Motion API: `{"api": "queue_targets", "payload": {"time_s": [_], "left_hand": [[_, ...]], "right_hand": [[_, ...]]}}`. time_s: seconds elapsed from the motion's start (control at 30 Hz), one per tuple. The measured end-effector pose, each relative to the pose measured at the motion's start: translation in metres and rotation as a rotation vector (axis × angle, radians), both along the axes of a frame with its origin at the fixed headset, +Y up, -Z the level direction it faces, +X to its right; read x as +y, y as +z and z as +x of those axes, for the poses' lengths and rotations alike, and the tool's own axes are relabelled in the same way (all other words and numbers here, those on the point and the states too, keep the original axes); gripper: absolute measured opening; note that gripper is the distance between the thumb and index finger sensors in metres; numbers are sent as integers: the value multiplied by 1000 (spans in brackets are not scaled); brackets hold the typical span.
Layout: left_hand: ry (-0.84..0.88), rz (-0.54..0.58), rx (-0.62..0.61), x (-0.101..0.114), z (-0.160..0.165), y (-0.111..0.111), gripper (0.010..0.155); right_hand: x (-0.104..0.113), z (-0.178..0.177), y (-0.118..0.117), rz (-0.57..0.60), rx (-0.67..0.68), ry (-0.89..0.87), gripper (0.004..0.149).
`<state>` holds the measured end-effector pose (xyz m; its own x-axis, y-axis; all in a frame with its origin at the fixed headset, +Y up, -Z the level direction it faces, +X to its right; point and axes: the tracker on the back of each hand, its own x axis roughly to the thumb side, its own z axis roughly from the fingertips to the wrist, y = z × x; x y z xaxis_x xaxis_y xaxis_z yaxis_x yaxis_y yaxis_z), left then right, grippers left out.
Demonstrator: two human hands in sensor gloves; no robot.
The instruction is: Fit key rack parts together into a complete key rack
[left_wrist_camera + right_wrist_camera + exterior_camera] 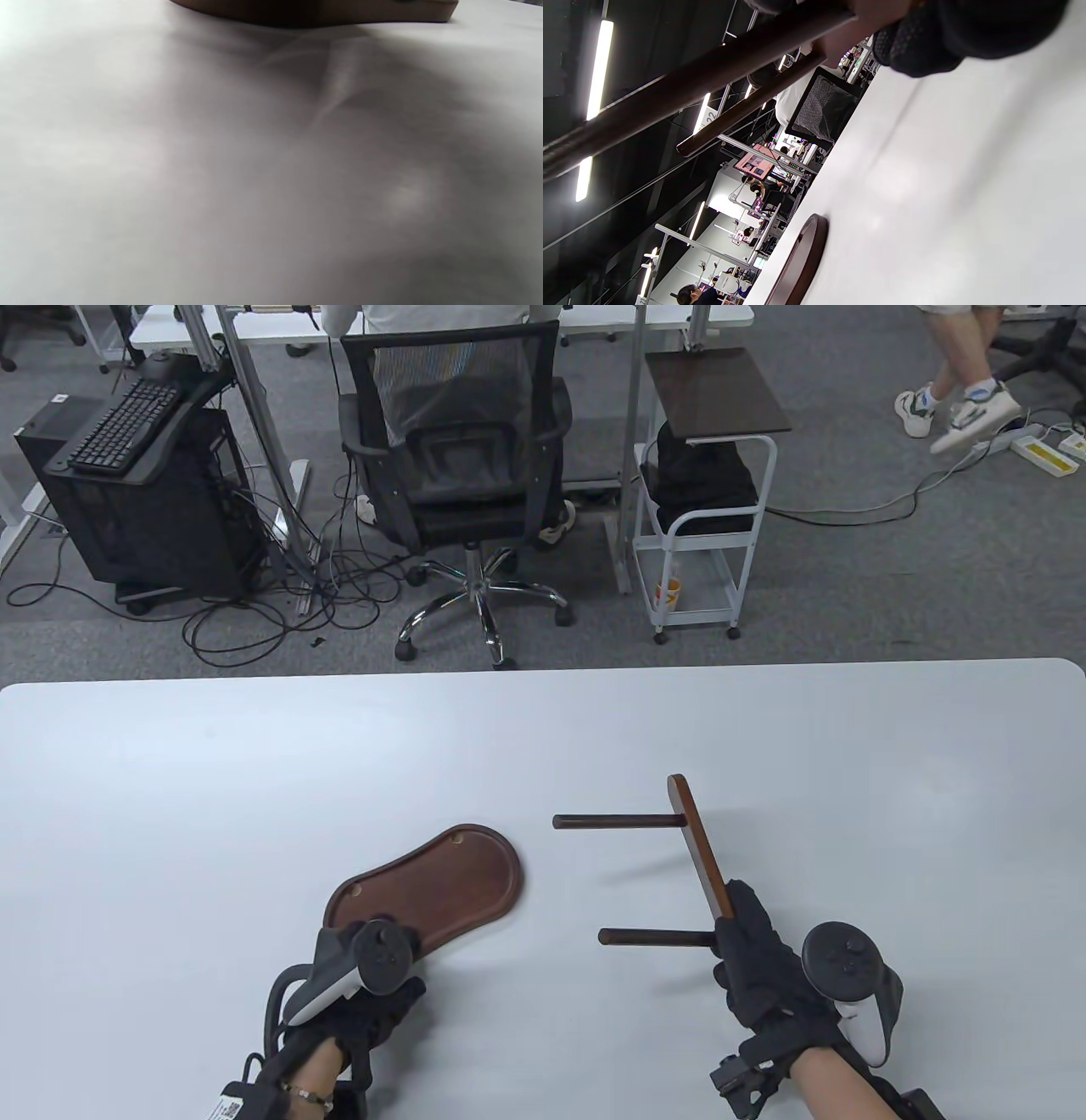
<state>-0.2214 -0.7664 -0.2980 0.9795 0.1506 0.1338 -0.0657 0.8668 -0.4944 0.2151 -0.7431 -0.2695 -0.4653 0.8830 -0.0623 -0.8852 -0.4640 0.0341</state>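
Note:
A dark wooden peanut-shaped base tray (441, 882) lies on the white table (254, 780). My left hand (373, 976) rests at the tray's near end; its fingers are hidden under the tracker. In the left wrist view only the tray's edge (322, 12) shows at the top. My right hand (751, 950) grips the near end of a wooden crossbar (700, 848) that has two dark pegs (615, 820) (657, 936) sticking out to the left. The right wrist view shows the pegs (683, 84), the gloved fingers (925, 42) and the tray's rim (801, 262).
The table's far edge (543, 670) runs across the middle of the table view. Beyond it stand an office chair (462, 475), a white cart (704, 517) and a computer tower (144, 500) on the floor.

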Motion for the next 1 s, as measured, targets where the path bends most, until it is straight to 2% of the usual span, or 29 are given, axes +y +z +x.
{"api": "queue_targets", "payload": {"time_s": [0.5,1.0], "left_hand": [[89,-66,-238,2,59,22,62],[102,-97,-379,1,94,43,62]], "right_hand": [[1,-2,0,15,6,10,61],[0,-1,-1,12,13,5,60]]}}
